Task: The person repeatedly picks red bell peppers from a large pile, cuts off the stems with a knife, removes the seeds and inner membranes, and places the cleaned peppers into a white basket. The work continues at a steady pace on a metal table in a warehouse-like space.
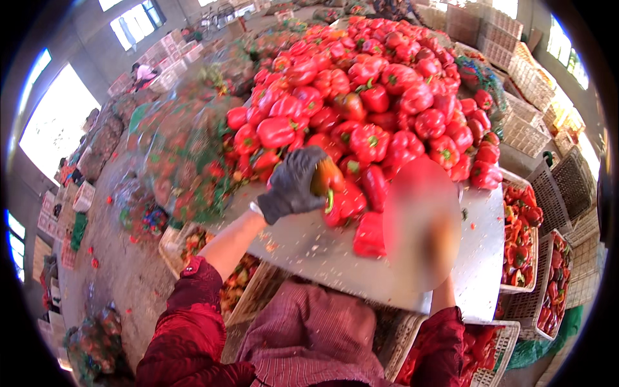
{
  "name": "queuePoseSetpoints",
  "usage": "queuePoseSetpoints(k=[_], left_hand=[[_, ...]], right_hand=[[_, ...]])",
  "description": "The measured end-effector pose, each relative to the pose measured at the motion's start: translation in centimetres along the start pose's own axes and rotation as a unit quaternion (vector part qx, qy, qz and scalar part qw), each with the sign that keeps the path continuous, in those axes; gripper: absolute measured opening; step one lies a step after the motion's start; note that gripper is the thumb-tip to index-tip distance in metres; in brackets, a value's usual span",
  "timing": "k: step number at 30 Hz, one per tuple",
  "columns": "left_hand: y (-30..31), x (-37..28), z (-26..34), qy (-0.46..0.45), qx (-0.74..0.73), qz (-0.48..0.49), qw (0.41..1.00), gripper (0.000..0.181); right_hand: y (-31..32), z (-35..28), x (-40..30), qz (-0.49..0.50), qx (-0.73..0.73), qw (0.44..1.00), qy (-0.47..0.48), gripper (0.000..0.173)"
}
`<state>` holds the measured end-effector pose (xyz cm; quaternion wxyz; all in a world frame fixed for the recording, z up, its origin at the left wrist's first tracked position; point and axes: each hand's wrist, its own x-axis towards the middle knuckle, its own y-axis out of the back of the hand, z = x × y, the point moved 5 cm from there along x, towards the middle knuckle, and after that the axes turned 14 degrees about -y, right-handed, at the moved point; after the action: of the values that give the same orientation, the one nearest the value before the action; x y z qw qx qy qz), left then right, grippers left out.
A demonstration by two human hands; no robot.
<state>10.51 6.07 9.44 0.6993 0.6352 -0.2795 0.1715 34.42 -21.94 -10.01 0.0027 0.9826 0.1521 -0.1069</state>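
Note:
My left hand (296,186), in a dark grey glove, grips a bell pepper (329,179) of mixed orange and green with a green stem. It is over the near left edge of a large heap of red bell peppers (370,142) on a metal table (309,256). My right hand (437,246) is at the table's near right; a blurred patch covers it, so its fingers and anything in them are hidden. Between the hands, a red bell pepper (370,234) lies on the metal. Small pale seeds are scattered over the tabletop.
Crates of red peppers (520,242) stand right of the table, another (503,348) at its near right corner. A crate of pepper scraps (246,295) sits below the left edge. Net sacks of peppers (179,155) are piled on the left. A person (144,72) is far back left.

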Motion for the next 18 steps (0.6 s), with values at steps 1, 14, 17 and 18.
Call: queuePoseSetpoints(k=[1, 14, 17, 18], left_hand=[[0.5, -2.4, 1.3, -0.013, 0.017, -0.036, 0.999, 0.067], [-5.3, -17.5, -1.5, 0.431, -0.062, -0.034, 0.900, 0.072], [-5.7, -19.2, -1.8, 0.504, -0.057, -0.019, 0.862, 0.074], [-4.9, -19.7, -1.2, 0.533, -0.091, -0.035, 0.841, 0.074]], right_hand=[[-1.1, -2.9, -2.6, -0.009, 0.019, 0.999, -0.038, 0.028], [-17.4, -2.5, -21.2, -0.309, -0.172, 0.911, -0.212, 0.035], [-20.1, -3.4, -20.5, -0.336, -0.207, 0.903, -0.169, 0.036], [-20.9, -3.6, -19.8, -0.355, -0.236, 0.891, -0.156, 0.036]])
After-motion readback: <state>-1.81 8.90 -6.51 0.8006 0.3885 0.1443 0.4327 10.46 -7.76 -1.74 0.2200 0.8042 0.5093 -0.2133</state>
